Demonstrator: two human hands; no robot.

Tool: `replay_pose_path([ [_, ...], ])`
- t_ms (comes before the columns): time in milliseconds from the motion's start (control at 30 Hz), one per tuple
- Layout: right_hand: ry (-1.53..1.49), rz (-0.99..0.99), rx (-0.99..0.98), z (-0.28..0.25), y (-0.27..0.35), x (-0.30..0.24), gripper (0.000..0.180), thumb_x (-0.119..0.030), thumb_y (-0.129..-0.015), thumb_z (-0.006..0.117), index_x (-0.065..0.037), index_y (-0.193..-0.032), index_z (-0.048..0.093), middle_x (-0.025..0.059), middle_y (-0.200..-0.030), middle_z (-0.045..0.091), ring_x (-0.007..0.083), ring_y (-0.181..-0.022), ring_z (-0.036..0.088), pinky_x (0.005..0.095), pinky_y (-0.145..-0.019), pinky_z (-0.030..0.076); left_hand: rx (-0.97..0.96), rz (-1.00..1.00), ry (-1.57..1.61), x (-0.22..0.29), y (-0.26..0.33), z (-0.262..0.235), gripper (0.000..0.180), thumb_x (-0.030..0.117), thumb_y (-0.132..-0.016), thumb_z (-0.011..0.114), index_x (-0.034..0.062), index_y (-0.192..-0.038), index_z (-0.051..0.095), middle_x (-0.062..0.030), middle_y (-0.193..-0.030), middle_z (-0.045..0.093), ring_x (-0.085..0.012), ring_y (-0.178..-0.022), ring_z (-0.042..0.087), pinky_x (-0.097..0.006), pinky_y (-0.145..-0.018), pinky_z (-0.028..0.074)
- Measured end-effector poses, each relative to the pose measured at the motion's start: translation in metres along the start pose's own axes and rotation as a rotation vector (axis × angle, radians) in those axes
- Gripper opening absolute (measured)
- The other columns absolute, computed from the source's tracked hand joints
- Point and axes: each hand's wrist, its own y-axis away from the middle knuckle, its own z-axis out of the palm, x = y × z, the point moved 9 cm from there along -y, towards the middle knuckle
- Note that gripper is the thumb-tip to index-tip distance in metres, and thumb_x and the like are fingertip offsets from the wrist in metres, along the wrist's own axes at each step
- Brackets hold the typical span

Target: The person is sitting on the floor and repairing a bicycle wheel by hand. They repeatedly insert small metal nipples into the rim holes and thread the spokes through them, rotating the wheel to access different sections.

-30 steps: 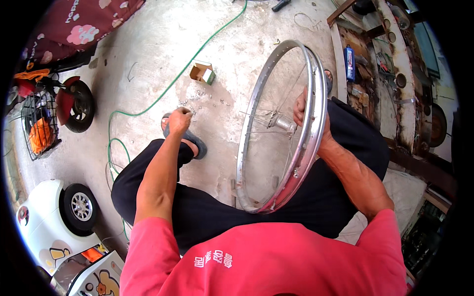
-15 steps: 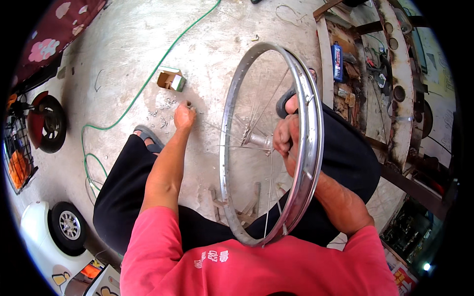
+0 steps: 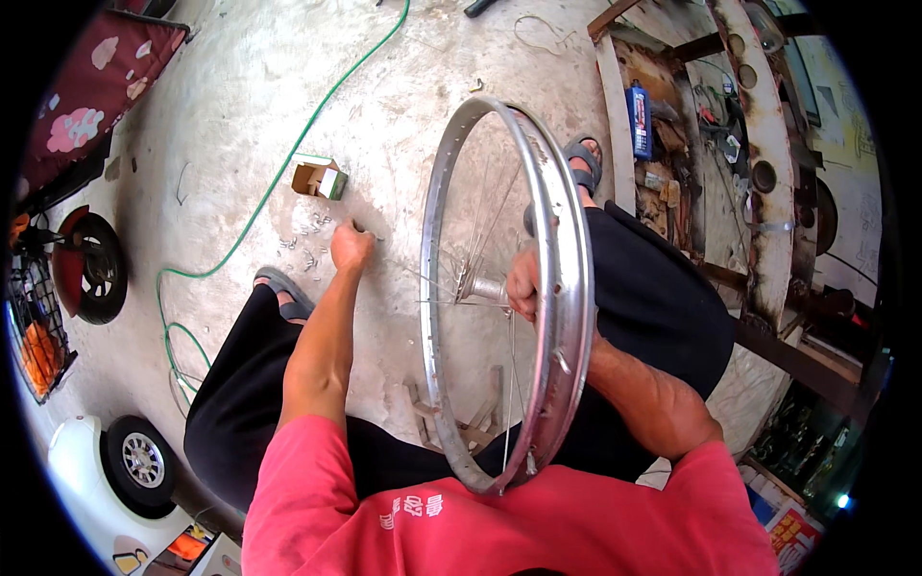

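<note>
A silver wheel rim [image 3: 569, 278] stands upright between my legs, its lower edge against my shirt. Inside it is a metal hub [image 3: 488, 289] with several thin spokes [image 3: 511, 384] attached. My right hand [image 3: 523, 281] reaches through the rim, fingers curled around the hub's right end. Left of the wheel, my left hand [image 3: 352, 248] is closed above the floor, near scattered small metal pieces [image 3: 312, 240]. One thin spoke slants from the hub toward this hand; I cannot make out whether the fingers hold its end.
An opened small box [image 3: 319, 179] lies beyond my left hand. A green hose [image 3: 288, 158] snakes across the concrete floor. At right stands a rusty metal frame [image 3: 768, 192] with a blue bottle [image 3: 639, 122]. A spare wheel [image 3: 142, 461] is at lower left, and a wooden stand [image 3: 471, 432] sits below the rim.
The rim and hub have shifted left in view, with my right hand still at the hub. My left hand has moved slightly down and left in view, still closed.
</note>
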Motion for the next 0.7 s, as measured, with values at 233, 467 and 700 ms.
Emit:
replay_pose_path([
  [233,0.205,-0.028,0.059,0.033,-0.006,-0.027,0.047,-0.045,-0.100,0.051,-0.001,-0.086,0.062,-0.0035,-0.073,0.059,0.0031,-0.067,0.050,0.0226,-0.059,0.043,-0.191,-0.321,1.122,0.028,0.009,-0.060,0.017,0.000,-0.078,0.059,0.0068,-0.090,0.049,-0.0060,-0.079,0.058,-0.0190,-0.068,0.062,-0.031,-0.059,0.052],
  [467,0.457,-0.143,0.138,0.040,-0.008,-0.020,0.065,-0.064,-0.093,0.049,-0.005,-0.065,0.052,-0.0006,-0.058,0.047,0.0086,-0.056,0.044,0.0291,-0.051,0.039,-0.363,-0.006,1.343,0.155,0.067,-0.208,0.015,0.000,-0.083,0.055,0.0068,-0.096,0.053,-0.0070,-0.087,0.061,-0.0178,-0.074,0.060,-0.034,-0.068,0.054],
  [700,0.472,-0.163,0.151,0.048,0.002,-0.019,0.068,-0.068,-0.091,0.049,-0.005,-0.065,0.052,0.0002,-0.059,0.048,0.0092,-0.058,0.044,0.0301,-0.053,0.040,-0.549,0.133,1.450,0.217,0.174,-0.236,0.008,0.001,-0.083,0.055,0.0073,-0.088,0.053,-0.0092,-0.093,0.057,-0.0142,-0.072,0.051,-0.025,-0.059,0.044],
])
